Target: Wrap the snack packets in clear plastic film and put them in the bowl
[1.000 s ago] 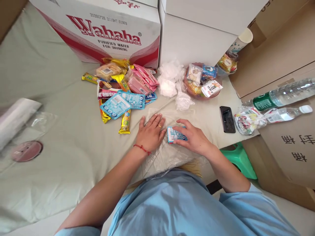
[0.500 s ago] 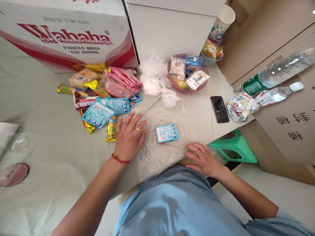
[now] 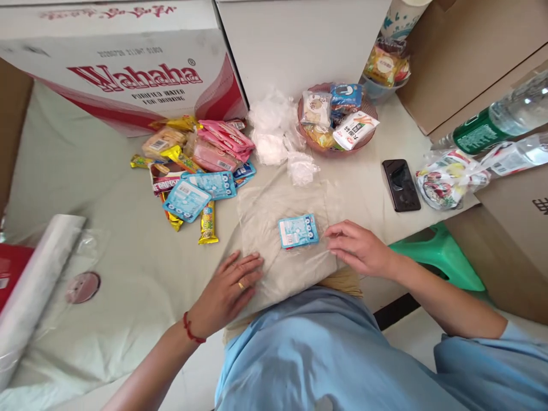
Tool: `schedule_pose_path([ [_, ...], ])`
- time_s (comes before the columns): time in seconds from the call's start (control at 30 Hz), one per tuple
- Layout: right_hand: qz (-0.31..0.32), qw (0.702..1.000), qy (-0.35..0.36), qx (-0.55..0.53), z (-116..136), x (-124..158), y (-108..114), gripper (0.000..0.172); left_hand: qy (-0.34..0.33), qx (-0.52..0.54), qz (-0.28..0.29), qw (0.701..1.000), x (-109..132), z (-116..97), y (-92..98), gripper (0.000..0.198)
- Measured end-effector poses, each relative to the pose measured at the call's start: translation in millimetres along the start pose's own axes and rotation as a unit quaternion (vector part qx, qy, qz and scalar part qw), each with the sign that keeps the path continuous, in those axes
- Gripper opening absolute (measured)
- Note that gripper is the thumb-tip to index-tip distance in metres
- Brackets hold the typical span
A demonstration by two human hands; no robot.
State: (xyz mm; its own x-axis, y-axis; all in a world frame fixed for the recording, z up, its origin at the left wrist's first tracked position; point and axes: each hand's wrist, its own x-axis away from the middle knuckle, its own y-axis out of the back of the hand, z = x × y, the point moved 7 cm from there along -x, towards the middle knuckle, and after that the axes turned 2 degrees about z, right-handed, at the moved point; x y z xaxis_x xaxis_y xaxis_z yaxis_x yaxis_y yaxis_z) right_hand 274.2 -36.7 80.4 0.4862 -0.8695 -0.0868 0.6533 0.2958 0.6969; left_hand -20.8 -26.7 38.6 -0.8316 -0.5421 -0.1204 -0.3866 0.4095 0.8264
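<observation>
A clear plastic bag (image 3: 274, 274) lies flat on the cloth-covered table before me. On it rests a small blue packet (image 3: 298, 231), with a sliver of red under its lower edge. My left hand (image 3: 233, 288) is open, its fingers stretched over the bag's near left edge. To the packet's right, my right hand (image 3: 357, 248) is open at the bag's right side, fingertips close to the packet and slightly apart. Beyond my left hand lies a snack pile: blue pouches (image 3: 188, 200), pink packs (image 3: 226, 140) and yellow-wrapped sticks (image 3: 208, 222).
A Wahaha water carton (image 3: 141, 74) stands behind the snacks. Crumpled clear bags (image 3: 274, 128) lie beside a pink bowl of snacks (image 3: 338, 142). At right are a phone (image 3: 401, 185), a bagged item (image 3: 445, 180), bottles (image 3: 483, 128) and a green stool (image 3: 440, 257). A plastic roll (image 3: 38, 291) lies left.
My left hand has come back from beside the snack pile to the bag's near left edge. The right hand has moved up and in, closer to the blue packet. The view has shifted left.
</observation>
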Motion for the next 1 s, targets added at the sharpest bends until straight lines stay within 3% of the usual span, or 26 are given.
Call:
schedule_pose_path([
  [0.1,0.026,0.998,-0.043,-0.041,-15,-16,9,0.024,0.134,0.090,-0.056,0.985,-7,33,13.9,0.025],
  [0.17,0.021,0.994,-0.092,-0.052,-33,-26,12,0.025,0.254,0.127,-0.086,0.955,-14,59,23.2,0.028],
  [0.23,0.013,0.986,-0.151,-0.064,-56,-34,11,0.027,0.356,0.131,-0.111,0.918,-20,80,30.1,0.037],
  [0.33,0.008,0.972,-0.232,-0.029,-84,-38,6,0.026,0.438,0.089,-0.189,0.875,-21,95,43.8,0.040],
  [0.43,-0.026,0.960,-0.256,0.113,-87,-39,19,0.026,0.450,-0.008,-0.363,0.816,4,74,67.1,0.034],
  [0.5,-0.061,0.953,-0.225,0.195,-71,-44,33,0.026,0.412,-0.090,-0.472,0.774,24,39,77.6,0.023],
  [0.53,-0.066,0.956,-0.195,0.210,-60,-50,36,0.027,0.369,-0.119,-0.489,0.782,26,19,77.8,0.018],
  [0.57,-0.055,0.965,-0.155,0.206,-50,-59,35,0.028,0.308,-0.122,-0.470,0.818,18,0,73.3,0.014],
  [0.6,-0.029,0.975,-0.111,0.190,-40,-69,31,0.028,0.225,-0.102,-0.404,0.881,1,-17,62.5,0.016],
  [0.67,0.030,0.985,-0.045,0.164,-27,-94,15,0.028,0.104,-0.052,-0.278,0.954,-34,-43,35.4,0.031],
  [0.73,0.062,0.980,-0.041,0.187,-27,-120,-1,0.029,0.093,-0.066,-0.209,0.971,-64,-47,13.8,0.041],
  [0.83,0.071,0.958,-0.097,0.262,-43,-151,-15,0.031,0.127,-0.132,-0.129,0.975,-100,-29,-13.8,0.039],
  [1.0,0.111,0.946,-0.171,0.253,-67,-172,-20,0.042,0.150,-0.177,-0.078,0.970,-107,-10,-42.9,0.041],
])
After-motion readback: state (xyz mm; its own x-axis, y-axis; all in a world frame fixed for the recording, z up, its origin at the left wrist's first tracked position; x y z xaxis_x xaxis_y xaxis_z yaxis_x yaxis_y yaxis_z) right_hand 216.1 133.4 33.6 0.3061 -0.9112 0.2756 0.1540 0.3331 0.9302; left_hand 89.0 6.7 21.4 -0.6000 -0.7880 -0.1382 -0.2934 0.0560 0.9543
